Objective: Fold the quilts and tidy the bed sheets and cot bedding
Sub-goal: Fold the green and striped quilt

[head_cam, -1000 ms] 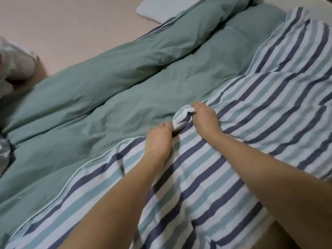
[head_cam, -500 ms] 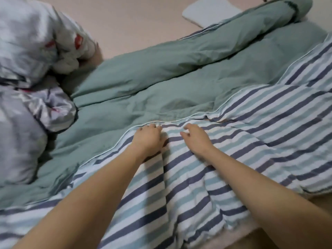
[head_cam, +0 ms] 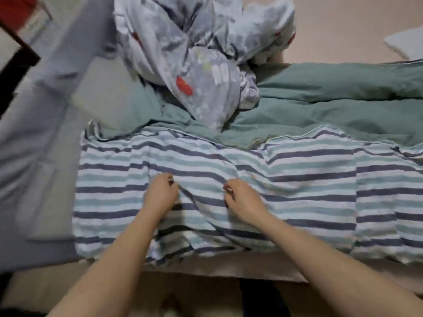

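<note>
Striped quilt [head_cam: 297, 179] lies flat along the bed edge; left hand [head_cam: 160, 194] and right hand [head_cam: 245, 201] each pinch its cloth, fingers curled, near each other

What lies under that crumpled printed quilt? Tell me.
The printed quilt rests partly on the green quilt, whose striped side both hands grip nearer the camera. Whatever lies beneath its far part is covered.
</note>
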The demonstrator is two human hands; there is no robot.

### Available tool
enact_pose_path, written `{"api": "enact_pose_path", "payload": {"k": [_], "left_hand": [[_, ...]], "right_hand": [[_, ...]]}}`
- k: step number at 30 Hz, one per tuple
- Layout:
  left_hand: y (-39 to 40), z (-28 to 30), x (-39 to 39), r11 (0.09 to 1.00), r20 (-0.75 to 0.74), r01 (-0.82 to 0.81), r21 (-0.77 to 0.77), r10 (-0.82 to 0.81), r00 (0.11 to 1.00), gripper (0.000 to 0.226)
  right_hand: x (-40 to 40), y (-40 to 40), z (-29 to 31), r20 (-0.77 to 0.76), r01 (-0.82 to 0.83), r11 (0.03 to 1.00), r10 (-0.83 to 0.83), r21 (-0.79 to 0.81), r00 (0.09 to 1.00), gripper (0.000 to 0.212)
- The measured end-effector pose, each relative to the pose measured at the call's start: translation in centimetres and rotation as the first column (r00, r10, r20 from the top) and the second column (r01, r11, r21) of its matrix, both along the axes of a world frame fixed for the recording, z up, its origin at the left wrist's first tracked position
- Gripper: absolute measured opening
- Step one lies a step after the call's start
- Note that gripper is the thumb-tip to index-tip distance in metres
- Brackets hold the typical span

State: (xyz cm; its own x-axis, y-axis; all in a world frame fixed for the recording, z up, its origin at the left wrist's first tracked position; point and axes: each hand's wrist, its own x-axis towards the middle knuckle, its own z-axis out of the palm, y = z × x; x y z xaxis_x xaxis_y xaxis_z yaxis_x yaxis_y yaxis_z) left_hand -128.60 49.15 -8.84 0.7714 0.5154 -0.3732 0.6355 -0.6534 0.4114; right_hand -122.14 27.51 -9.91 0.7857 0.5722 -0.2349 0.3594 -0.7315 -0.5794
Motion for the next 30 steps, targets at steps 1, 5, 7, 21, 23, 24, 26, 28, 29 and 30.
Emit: {"api": "enact_pose_path", "payload": {"k": [1,5,7,21,23,24,26,28,29,30], "left_hand": [[1.5,-0.6,-2.6,0.995,0.014,-0.099,0.009,0.099,0.995,0.032],[8.9,-3.8,-15.0,0.905,-0.087,-0.424,0.028,0.425,0.901,0.044],[10.9,-5.9,-18.7,0.828,-0.109,-0.56,-0.027,0.554,0.825,0.05],[16.2,-10.8,-23.1,0.59,0.075,-0.541,-0.599,0.714,0.696,0.025],[16.0,-7.9,-22.5,0.703,0.201,-0.511,-0.495,0.665,0.72,0.024],[16.2,-5.4,-22.1,0.743,0.252,-0.489,-0.456,0.635,0.73,0.025],[16.7,-0.4,-21.2,0.832,0.306,-0.424,-0.357,0.533,0.789,0.028],[17.1,3.2,-19.6,0.919,0.31,-0.314,-0.237,0.378,0.873,0.032],[17.3,5.2,-18.9,0.946,0.301,-0.262,-0.189,0.31,0.902,0.035],[17.6,6.9,-18.5,0.965,0.289,-0.218,-0.146,0.252,0.924,0.037]], "right_hand": [[-1.7,1.3,-0.4,0.041,-0.024,1.0,0.025,-0.015,0.999,0.025],[-10.1,9.9,-2.7,0.21,-0.112,0.987,0.135,-0.118,0.968,0.04],[-13.1,12.7,-3.8,0.223,-0.128,0.982,0.156,-0.136,0.962,0.046],[-20.7,18.3,-8.4,0.206,-0.398,0.874,0.459,-0.277,0.864,0.112],[-21.3,18.1,-7.6,0.225,-0.453,0.808,0.554,-0.376,0.802,0.12],[-21.7,18.2,-6.5,0.242,-0.444,0.801,0.56,-0.401,0.793,0.122],[-23.0,18.3,-4.3,0.255,-0.347,0.846,0.469,-0.405,0.846,0.127],[-24.1,19.4,-2.5,0.217,-0.208,0.905,0.302,-0.372,0.928,0.129],[-24.3,20.3,-1.1,0.205,-0.159,0.92,0.243,-0.358,0.948,0.127],[-24.1,21.3,0.3,0.195,-0.138,0.928,0.215,-0.347,0.957,0.121]]}}
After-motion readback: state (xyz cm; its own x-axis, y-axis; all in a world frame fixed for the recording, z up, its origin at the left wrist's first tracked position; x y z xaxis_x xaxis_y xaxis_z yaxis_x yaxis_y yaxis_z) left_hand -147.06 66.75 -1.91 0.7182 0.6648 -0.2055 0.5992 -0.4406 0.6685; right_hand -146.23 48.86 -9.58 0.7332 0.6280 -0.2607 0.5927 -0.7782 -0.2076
